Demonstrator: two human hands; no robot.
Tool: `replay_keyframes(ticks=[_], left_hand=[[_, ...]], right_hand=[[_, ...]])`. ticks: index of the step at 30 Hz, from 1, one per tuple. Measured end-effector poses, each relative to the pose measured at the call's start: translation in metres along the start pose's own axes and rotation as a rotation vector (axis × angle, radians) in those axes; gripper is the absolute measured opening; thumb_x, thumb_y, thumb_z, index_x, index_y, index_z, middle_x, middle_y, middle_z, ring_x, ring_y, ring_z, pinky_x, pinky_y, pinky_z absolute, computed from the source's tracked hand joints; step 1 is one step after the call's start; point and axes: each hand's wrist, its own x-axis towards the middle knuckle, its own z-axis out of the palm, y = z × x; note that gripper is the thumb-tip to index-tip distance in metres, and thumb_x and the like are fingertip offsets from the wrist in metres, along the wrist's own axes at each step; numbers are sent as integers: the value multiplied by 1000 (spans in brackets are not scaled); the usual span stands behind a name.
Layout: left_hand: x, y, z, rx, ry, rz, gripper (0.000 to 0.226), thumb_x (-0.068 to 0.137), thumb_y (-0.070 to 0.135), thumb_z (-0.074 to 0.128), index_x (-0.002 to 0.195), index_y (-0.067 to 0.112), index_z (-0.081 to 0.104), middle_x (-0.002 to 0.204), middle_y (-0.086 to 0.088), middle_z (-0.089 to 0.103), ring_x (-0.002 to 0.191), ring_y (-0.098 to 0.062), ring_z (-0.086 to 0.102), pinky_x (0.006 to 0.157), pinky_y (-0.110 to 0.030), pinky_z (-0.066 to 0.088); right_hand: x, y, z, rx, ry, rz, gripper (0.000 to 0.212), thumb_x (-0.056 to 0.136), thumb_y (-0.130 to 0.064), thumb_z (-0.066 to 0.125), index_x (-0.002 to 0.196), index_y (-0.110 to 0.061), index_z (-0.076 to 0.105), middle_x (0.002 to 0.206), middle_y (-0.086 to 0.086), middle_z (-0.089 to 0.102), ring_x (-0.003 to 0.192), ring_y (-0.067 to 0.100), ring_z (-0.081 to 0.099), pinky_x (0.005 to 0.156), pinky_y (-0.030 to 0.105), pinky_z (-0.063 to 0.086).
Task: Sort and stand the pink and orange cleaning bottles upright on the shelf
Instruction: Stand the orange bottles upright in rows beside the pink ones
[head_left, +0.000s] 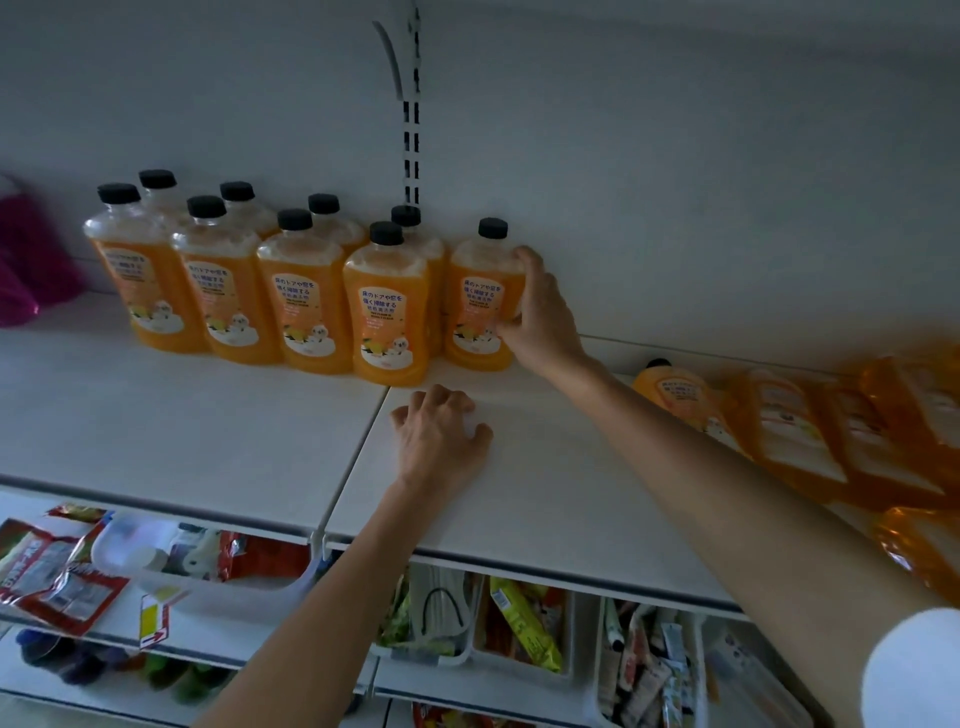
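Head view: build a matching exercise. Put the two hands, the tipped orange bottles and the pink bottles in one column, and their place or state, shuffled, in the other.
1. right hand
2. left hand
3. tipped orange bottles
4. pink bottles

A. lying flat at the right of the shelf
B. far left edge, blurred
C. grips the end upright bottle
D. rests on bare shelf, holding nothing

Pairs: 1-C, 2-D, 3-A, 4-B.

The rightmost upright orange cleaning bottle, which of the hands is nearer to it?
Right. The right hand grips the orange cleaning bottle by its right side; the left hand rests on the shelf in front of it, touching no bottle.
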Motion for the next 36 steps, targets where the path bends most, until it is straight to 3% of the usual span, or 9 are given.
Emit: replay_keyframes(ticks=[4,11,16,19,22,25,29,32,36], left_hand=[[-1,-1,-2,10,-17,20,33,85,36,55,113,20,60,125,0,51,119,-21,39,99,-35,25],[-12,0,-18,-294,-241,242,27,68,43,48,81,36,70,94,14,69,94,-10,62,94,-30,42],[-19,6,-11,-141,-168,406,34,74,42,48,91,27,74,101,9,70,97,-17,60,89,-33,43],[-28,12,-12,-176,-179,343,32,84,37,47,96,23,73,108,7,67,106,-18,55,87,-28,39],[-36,17,-15,-191,-194,323,47,82,46,37,104,22,70,116,7,64,109,-15,53,87,-23,33],[-41,21,-22,-310,-232,199,51,84,57,39,116,26,62,111,11,59,102,-9,49,83,-22,32],[-42,17,-22,-432,-237,149,70,72,71,28,111,24,63,96,2,65,90,-17,57,71,-26,43],[-39,11,-17,-419,-281,157,83,64,84,33,119,27,56,106,3,65,97,-17,58,85,-39,47],[-34,4,-10,-396,-320,146,87,59,90,40,117,28,54,104,1,64,97,-22,58,86,-48,48]], right_hand=[[-12,6,-42,60,-111,33,75,86,-20,65,145,-26,20,142,11,36,97,22,62,84,28,43],[-66,78,-110,-464,-72,126,45,93,-17,50,136,-6,42,134,16,49,125,30,41,98,36,34],[-91,96,-95,-508,-166,304,39,89,-32,53,122,-10,54,124,18,53,117,35,47,95,38,39],[-92,80,-84,-570,-195,384,42,89,-38,48,121,-13,52,126,18,47,119,38,40,96,45,38],[-94,62,-72,-430,-144,516,40,93,-36,42,124,-10,49,133,15,40,127,37,31,98,49,37],[-99,40,-62,-259,-112,450,28,94,-19,38,109,-8,59,119,16,51,118,37,46,90,43,44],[-100,3,-54,-36,-287,350,32,91,-6,43,114,-7,65,120,13,61,116,27,52,101,30,38],[-90,1,-47,13,-366,392,52,87,-34,61,135,-17,48,139,8,48,129,26,42,103,32,38],[-92,20,-47,179,-401,554,73,68,-60,71,124,-15,54,123,5,60,107,24,59,88,40,53]])
